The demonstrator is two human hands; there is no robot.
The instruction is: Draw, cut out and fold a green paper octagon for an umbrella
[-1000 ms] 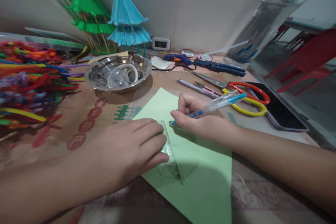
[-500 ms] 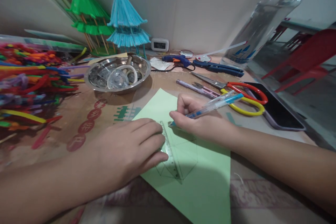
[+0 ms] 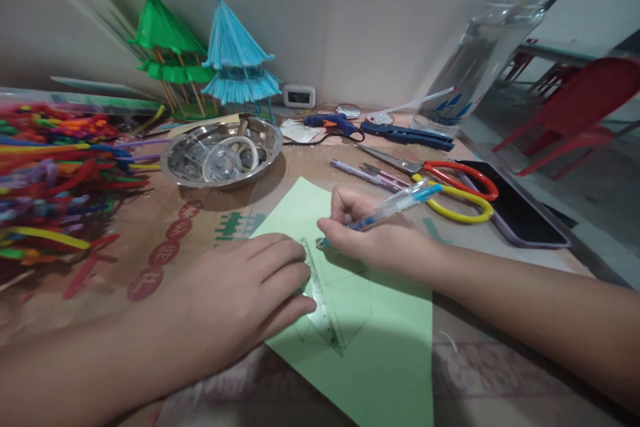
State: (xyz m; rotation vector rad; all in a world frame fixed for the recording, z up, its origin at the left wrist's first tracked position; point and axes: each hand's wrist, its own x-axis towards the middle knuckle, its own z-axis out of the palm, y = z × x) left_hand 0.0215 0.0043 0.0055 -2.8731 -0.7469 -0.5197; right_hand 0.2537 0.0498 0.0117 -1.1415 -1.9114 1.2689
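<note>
Light green paper point(image 3: 385, 353) lies on the table, with thin pencil-like lines drawn on it. A clear ruler point(image 3: 325, 317) rests slantwise over the lines. My left hand point(image 3: 250, 287) lies on the ruler's left edge and the paper, fingers nearly flat and side by side, pressing the ruler down. My right hand point(image 3: 365, 227) is closed around a clear and blue pen point(image 3: 395, 207), whose tip is at the paper just right of the ruler's upper end. The tip itself is partly blurred.
A metal bowl point(image 3: 173, 170) stands behind the left hand, colourful pipe cleaners point(image 3: 60, 180) at the left. Scissors point(image 3: 450, 197), a phone point(image 3: 520, 213), a glue gun point(image 3: 333, 122) and a clear bottle point(image 3: 465, 73) lie or stand behind and right. Green point(image 3: 160, 27) and blue point(image 3: 235, 40) models stand at the back.
The whole view has shifted slightly, so the things at the back appear lower and a little further left. Both hands keep nearly the same place on the paper.
</note>
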